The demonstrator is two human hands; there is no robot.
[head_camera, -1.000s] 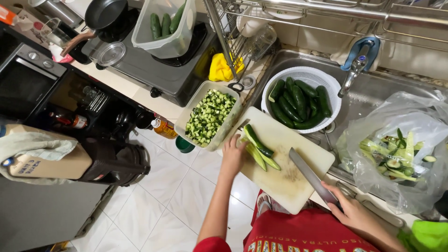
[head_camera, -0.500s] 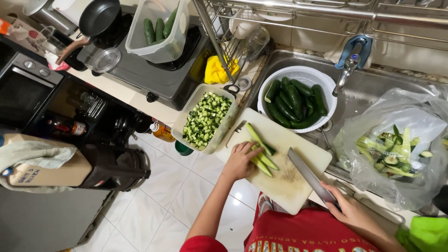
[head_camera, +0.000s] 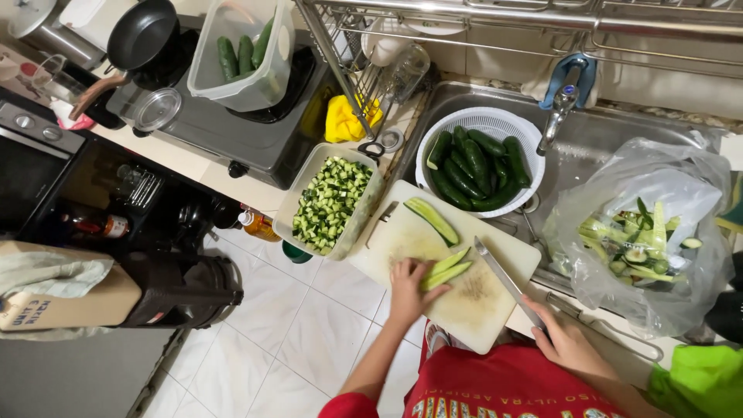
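Note:
My left hand (head_camera: 410,288) presses down on cucumber strips (head_camera: 446,268) lying on a white cutting board (head_camera: 480,302). Another long cucumber half (head_camera: 432,219) lies apart near the board's far edge. My right hand (head_camera: 569,343) grips the handle of a kitchen knife (head_camera: 507,280), whose blade rests on the board just right of the strips. A clear rectangular container (head_camera: 329,203) full of diced cucumber sits to the left of the board. A white colander (head_camera: 478,159) with several whole cucumbers stands in the sink beyond the board.
A clear plastic bag (head_camera: 646,232) of cucumber peelings lies in the sink at right, below the tap (head_camera: 563,101). A second tub of cucumbers (head_camera: 244,54) and a black pan (head_camera: 143,32) sit on the stove at left. A dish rack (head_camera: 371,46) stands behind.
My left hand has pulled the cucumber strips nearer across the board and now holds them beside the knife. One half stays at the far edge. The knife hand has barely moved.

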